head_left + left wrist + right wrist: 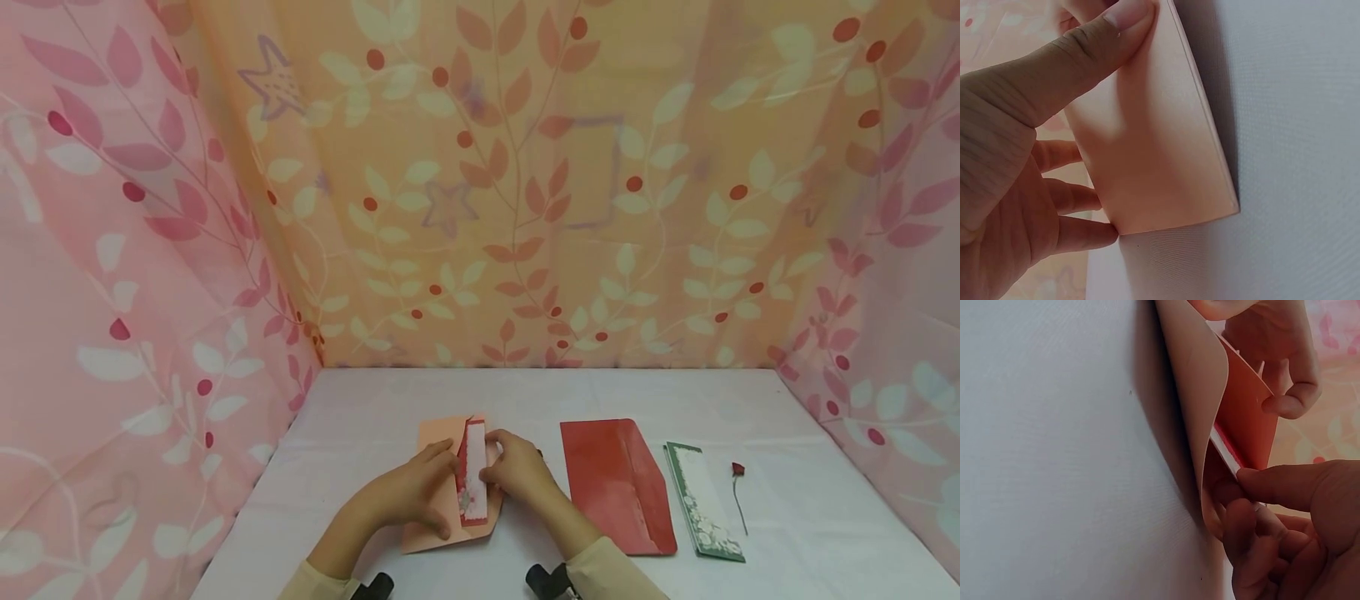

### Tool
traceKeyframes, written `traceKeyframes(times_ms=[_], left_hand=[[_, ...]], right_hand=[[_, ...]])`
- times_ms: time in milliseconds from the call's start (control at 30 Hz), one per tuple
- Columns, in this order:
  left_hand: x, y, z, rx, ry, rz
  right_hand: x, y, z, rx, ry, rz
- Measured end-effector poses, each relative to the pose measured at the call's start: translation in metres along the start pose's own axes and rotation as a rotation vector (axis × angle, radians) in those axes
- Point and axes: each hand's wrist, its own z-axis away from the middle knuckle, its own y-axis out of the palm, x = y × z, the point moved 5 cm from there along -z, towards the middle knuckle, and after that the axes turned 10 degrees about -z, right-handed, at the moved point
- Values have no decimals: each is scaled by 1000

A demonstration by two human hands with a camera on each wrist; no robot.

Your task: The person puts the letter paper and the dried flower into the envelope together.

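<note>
A peach envelope [431,533] stands partly raised off the table in the head view, its flap side to the right. My left hand [408,492] grips it from the left; in the left wrist view the thumb [1094,53] lies on its face, with the other fingers behind. A red-edged card [476,467] with a white panel and small flowers sits at the envelope's mouth, partly inside. My right hand [521,471] pinches the card's right edge. In the right wrist view, the thumb and fingertips of the right hand [1291,531] are at the gap between flap and pocket.
Right of the hands lies a red envelope [611,492] with its flap to the right. Beyond it are a green-edged floral card [705,500] and a small red rose [738,471] with a thin stem. Floral curtains [510,183] stand behind the white table [360,400].
</note>
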Motion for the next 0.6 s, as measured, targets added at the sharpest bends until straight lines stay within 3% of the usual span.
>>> traceKeyframes(times_ms=[300,600], left_hand=[[0,3,1,-4,13,-16],[3,3,-1,-4,18,-30]], right_hand=[[4,10,-3,37,-56,-125],[-5,18,-1,120,70,-376]])
